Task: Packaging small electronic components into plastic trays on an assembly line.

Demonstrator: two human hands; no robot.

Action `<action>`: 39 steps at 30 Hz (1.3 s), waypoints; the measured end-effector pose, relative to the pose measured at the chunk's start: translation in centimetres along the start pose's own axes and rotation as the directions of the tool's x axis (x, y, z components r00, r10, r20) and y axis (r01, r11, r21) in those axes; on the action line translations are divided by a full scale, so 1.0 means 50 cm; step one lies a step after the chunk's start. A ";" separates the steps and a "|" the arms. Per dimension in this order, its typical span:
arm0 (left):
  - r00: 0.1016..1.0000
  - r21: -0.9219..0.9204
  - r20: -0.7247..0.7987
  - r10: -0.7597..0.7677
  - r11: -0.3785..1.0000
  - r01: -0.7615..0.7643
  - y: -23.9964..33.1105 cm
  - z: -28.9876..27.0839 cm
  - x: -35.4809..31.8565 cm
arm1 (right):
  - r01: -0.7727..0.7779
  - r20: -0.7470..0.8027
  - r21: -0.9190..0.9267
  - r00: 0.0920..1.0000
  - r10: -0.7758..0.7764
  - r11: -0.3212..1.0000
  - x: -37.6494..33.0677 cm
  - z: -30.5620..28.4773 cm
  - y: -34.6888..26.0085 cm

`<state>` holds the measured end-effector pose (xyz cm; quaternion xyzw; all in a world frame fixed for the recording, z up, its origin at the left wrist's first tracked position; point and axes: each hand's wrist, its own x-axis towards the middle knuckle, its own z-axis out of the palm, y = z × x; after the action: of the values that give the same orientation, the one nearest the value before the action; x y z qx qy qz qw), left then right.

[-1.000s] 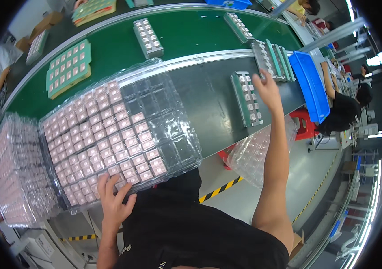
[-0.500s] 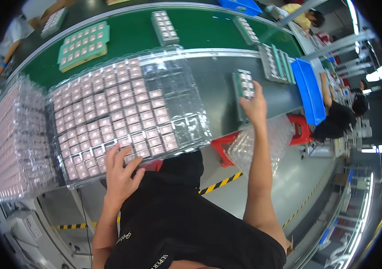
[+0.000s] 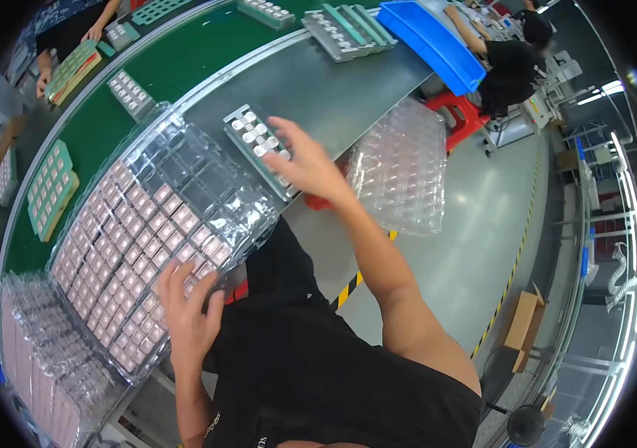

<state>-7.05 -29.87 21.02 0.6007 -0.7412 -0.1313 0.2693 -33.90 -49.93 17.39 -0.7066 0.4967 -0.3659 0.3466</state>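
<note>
One large blue bin [image 3: 438, 48], one part-filled clear tray [image 3: 187, 168] and one loaded tray stack [image 3: 42, 373] show.

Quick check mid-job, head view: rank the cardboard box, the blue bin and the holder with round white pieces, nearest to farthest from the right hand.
From the right hand:
1. Holder: right at the fingers, on the table.
2. Blue bin: ahead, at the table's far end.
3. Cardboard box: off to the right, beyond the table.

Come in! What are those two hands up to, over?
Left hand open, over pink pieces at the clear tray's near edge. Right hand at block of white pieces, grip unclear. Nothing visibly blocking either.
</note>
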 end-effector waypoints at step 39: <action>0.939 0.044 0.243 -0.243 0.970 0.239 0.004 0.199 0.400 | -0.558 0.512 0.146 0.749 0.420 0.817 0.045 -0.110 0.080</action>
<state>-15.42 -50.35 17.79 0.6678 -0.6907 -0.2318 0.1529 -39.86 -53.85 17.08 -0.5566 0.5106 -0.1527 0.6373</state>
